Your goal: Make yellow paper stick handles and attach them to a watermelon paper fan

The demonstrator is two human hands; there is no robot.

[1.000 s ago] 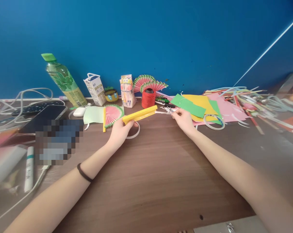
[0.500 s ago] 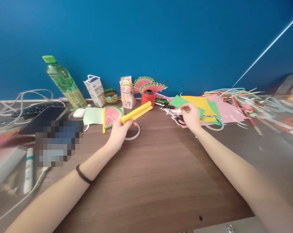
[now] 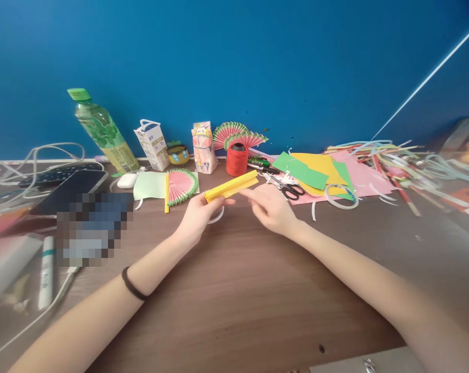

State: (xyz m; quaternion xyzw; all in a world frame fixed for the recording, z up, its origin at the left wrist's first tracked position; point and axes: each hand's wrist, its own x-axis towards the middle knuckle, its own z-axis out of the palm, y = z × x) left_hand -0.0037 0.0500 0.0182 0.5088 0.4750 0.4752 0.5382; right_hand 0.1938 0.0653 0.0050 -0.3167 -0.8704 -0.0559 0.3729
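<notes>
My left hand (image 3: 198, 217) is closed on a folded yellow paper strip (image 3: 232, 185), thumb in front, holding it tilted up toward the right. My right hand (image 3: 271, 206) is at the strip's right end, its index finger stretched toward the edge and the other fingers loosely curled. Nothing shows in it; whether the fingertip touches the paper I cannot tell. Below the strip, a white ring (image 3: 218, 216), perhaps a tape roll, is mostly hidden by my left hand. Black-handled scissors (image 3: 293, 192) lie beyond my right hand among white paper scraps (image 3: 283, 178).
Left of my hands are a pleated watermelon fan (image 3: 181, 186), a tilted green bottle (image 3: 104, 132) and a milk carton (image 3: 152, 145). A red thread spool (image 3: 236, 160) stands behind. Right lie green paper (image 3: 302, 171), another tape roll (image 3: 341, 197) and a heap of thin strips (image 3: 393, 163).
My right hand has moved left from the scraps and scissors to the yellow strip's end, uncovering the scissors. My left hand has shifted slightly right with the strip.
</notes>
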